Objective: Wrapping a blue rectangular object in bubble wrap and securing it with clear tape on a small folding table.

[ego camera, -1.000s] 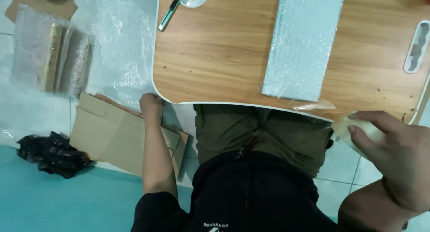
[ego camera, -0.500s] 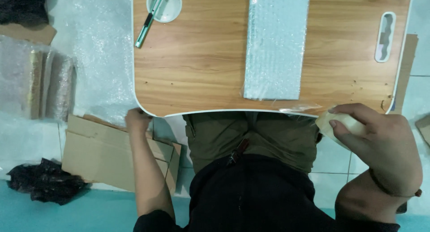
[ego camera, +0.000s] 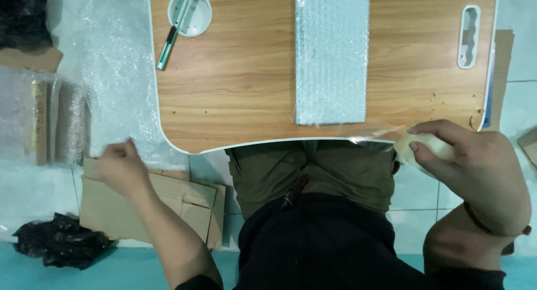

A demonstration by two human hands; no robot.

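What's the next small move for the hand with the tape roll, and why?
Probably carry the tape strip onto the near end of the bubble-wrapped parcel and press it down. The right hand holds the tape roll with the strip stretched toward that end; the left hand is away, over flattened cardboard.

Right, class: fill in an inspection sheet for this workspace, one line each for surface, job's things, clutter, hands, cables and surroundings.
Surface: wooden lap table with a white rim, across the person's lap.
Job's things: bubble-wrapped parcel lying on the table; roll of tape, with a clear strip running to the parcel's near end.
Clutter: round cup recess with a green pen lying across it; slot handle.
Hands: right hand grips the tape roll; left hand is blurred, over flat cardboard.
Cables: nothing seen.
Surroundings: bubble wrap sheet, wrapped bundles, black bag, tiled floor.
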